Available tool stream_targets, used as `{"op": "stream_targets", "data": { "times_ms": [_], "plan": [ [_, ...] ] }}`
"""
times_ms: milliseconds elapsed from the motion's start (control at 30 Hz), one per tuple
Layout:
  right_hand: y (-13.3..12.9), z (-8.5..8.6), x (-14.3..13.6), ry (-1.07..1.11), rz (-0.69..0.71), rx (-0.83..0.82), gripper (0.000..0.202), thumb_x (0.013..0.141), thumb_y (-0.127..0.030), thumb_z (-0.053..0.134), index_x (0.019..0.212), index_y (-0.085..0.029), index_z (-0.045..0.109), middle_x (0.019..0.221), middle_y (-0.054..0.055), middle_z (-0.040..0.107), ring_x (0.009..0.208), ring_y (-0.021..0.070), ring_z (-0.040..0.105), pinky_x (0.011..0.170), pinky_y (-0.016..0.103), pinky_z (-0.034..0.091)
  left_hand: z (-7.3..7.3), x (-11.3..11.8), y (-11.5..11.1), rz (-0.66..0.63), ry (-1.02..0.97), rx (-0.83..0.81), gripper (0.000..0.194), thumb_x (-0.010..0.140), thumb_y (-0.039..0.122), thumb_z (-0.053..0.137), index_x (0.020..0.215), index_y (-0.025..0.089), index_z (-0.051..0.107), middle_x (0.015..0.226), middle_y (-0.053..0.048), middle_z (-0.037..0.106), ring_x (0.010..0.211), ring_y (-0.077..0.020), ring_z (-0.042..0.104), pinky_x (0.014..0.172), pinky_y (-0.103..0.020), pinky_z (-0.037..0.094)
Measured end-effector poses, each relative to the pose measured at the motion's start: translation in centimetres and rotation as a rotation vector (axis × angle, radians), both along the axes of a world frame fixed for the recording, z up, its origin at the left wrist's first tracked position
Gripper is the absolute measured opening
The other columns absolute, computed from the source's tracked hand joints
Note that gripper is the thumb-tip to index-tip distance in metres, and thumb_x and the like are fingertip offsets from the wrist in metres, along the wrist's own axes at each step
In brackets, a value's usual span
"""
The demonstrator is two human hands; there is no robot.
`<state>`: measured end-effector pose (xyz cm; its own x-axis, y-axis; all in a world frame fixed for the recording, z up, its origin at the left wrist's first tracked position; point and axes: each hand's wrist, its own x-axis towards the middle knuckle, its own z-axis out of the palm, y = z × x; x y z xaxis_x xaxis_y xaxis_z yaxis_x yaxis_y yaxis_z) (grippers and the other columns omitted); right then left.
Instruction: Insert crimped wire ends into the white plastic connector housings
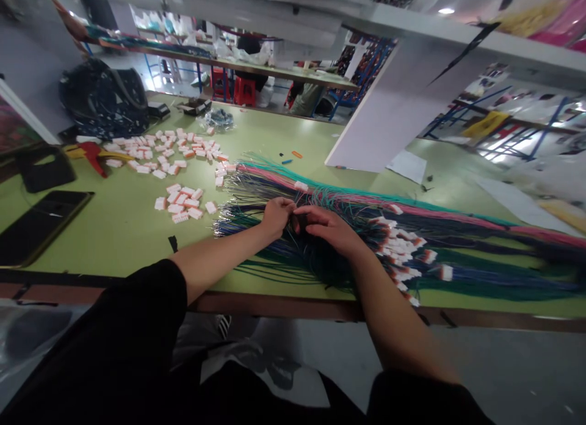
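Note:
My left hand [278,217] is over the bundles of thin wires, its fingers pressed together on something too small to make out. Close to its right, my right hand [333,227] reaches in with bent fingers, its thumb and forefinger near the left fingertips; what they hold, if anything, is hidden. Green and blue wires [274,254] with bare metal ends lie beneath both hands. Teal wires [357,196] and pink wires [270,176] run behind them to the right. Beside my right forearm lies a heap of white and orange connectors [398,248] fixed on wires.
Loose connectors [183,200] lie on the green table [128,229] at left. Yellow-and-red pliers [94,156], a phone [43,223] and a dark bag [103,98] are further left. A white upright panel [379,107] stands behind the wires, under a shelf [439,31].

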<state>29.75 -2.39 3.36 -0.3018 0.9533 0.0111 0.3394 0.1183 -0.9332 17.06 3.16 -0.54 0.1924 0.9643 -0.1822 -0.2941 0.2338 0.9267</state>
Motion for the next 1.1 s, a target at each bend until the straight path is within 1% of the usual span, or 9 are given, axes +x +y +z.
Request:
{"op": "stream_targets", "data": {
  "times_ms": [67,133,300,500,633,700,867,1033,1100],
  "plan": [
    [-0.1,-0.2,0.0,0.022,-0.081,0.003,0.03,0.068,-0.024,0.058,0.097,-0.021,0.064,0.071,-0.003,0.065,0.064,0.0126,0.056,0.061,0.027,0.039,0.2,0.0,0.0,0.008,0.012,0.015,0.015,0.07,0.005,0.055,0.057,0.013,0.054,0.046,0.004,0.051,0.043,-0.0085,0.048,0.052,-0.022,0.04],
    [-0.2,-0.3,-0.1,0.046,-0.171,0.025,0.023,0.068,-0.026,0.059,0.09,-0.021,0.064,0.068,-0.003,0.065,0.06,0.0117,0.054,0.057,0.025,0.038,0.4,-0.1,0.0,0.019,0.024,0.029,0.015,0.069,0.005,0.055,0.057,0.013,0.055,0.047,0.003,0.052,0.047,-0.009,0.05,0.056,-0.023,0.042],
    [-0.7,0.1,0.3,0.116,-0.28,0.154,0.007,0.07,-0.027,0.062,0.074,-0.022,0.064,0.065,-0.004,0.064,0.067,0.0126,0.057,0.072,0.029,0.043,1.6,-0.6,-0.2,0.005,0.035,0.086,0.016,0.069,0.002,0.055,0.057,0.013,0.056,0.048,0.003,0.054,0.051,-0.0095,0.052,0.058,-0.022,0.041],
    [-0.4,-0.3,1.7,0.042,-0.426,0.347,0.004,0.067,-0.026,0.064,0.069,-0.024,0.067,0.073,-0.003,0.064,0.07,0.013,0.056,0.07,0.029,0.041,3.3,-0.9,-0.9,-0.091,0.107,0.167,0.017,0.072,0.003,0.056,0.058,0.013,0.055,0.044,0.006,0.051,0.042,-0.0063,0.041,0.047,-0.019,0.031],
    [-0.3,-1.0,1.0,-0.047,-0.533,0.507,0.011,0.072,-0.028,0.061,0.074,-0.026,0.071,0.074,-0.002,0.061,0.073,0.014,0.055,0.074,0.03,0.041,3.9,-0.7,-1.7,-0.157,0.157,0.156,0.015,0.073,0.003,0.056,0.061,0.013,0.056,0.044,0.007,0.051,0.036,-0.0042,0.034,0.042,-0.019,0.024],
    [-0.4,-1.2,0.4,-0.089,-0.552,0.553,0.013,0.074,-0.028,0.059,0.076,-0.026,0.072,0.076,-0.002,0.061,0.075,0.0146,0.055,0.076,0.031,0.042,4.1,-0.6,-2.0,-0.197,0.166,0.168,0.014,0.073,0.004,0.055,0.062,0.013,0.055,0.044,0.007,0.05,0.034,-0.0039,0.031,0.04,-0.019,0.021],
    [-0.5,-1.4,-0.6,-0.106,-0.569,0.54,0.015,0.075,-0.028,0.059,0.079,-0.027,0.074,0.078,-0.001,0.065,0.076,0.0151,0.057,0.077,0.031,0.044,4.6,-0.7,-2.5,-0.245,0.169,0.182,0.017,0.071,0.001,0.05,0.061,0.015,0.052,0.041,0.007,0.046,0.032,-0.0046,0.03,0.037,-0.02,0.016],
    [-0.4,-1.6,-0.4,-0.101,-0.566,0.451,0.019,0.076,-0.033,0.059,0.086,-0.028,0.074,0.085,0.001,0.067,0.082,0.0178,0.058,0.08,0.034,0.046,4.5,-0.8,-2.1,-0.299,0.189,0.192,0.021,0.067,-0.002,0.047,0.056,0.015,0.05,0.041,0.007,0.046,0.032,-0.0044,0.03,0.037,-0.02,0.017],
    [-0.3,-1.7,-0.2,-0.096,-0.499,0.379,0.024,0.078,-0.036,0.057,0.095,-0.028,0.073,0.089,0.002,0.066,0.087,0.0196,0.058,0.08,0.036,0.046,4.4,-0.8,-1.8,-0.349,0.16,0.187,0.021,0.067,-0.003,0.046,0.057,0.015,0.05,0.041,0.006,0.047,0.032,-0.0038,0.03,0.037,-0.019,0.017]
  ]
}}
